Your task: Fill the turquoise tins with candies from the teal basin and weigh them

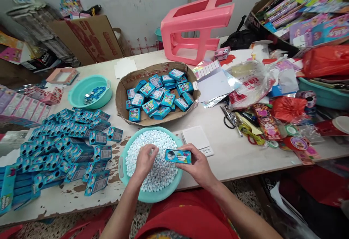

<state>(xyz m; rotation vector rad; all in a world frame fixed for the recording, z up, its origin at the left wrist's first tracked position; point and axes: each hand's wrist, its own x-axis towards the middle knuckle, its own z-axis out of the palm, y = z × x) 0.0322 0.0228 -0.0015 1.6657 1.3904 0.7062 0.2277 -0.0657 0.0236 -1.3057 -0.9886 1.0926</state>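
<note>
My right hand (198, 164) grips a small blue candy box (178, 156) by its right end, above the right side of a turquoise basin (178, 180). A round hole at the box's left end faces up. Small white candies (160, 175) fill the basin. Over their left part is my left hand (145, 160), its fingertips pinched together; whatever they hold is hidden. A flat white scale (195, 137) lies to the right of the basin. Behind it, a cut-down cardboard box (122, 113) holds many blue candy boxes (151, 106).
Many upright blue boxes with round holes (73, 148) crowd the left of the table. A second turquoise bowl (73, 97) contains blue and silver discs (95, 94). At the back lies a pink stool (174, 24). Scissors (229, 117) and plastic bags (253, 82) clutter the right.
</note>
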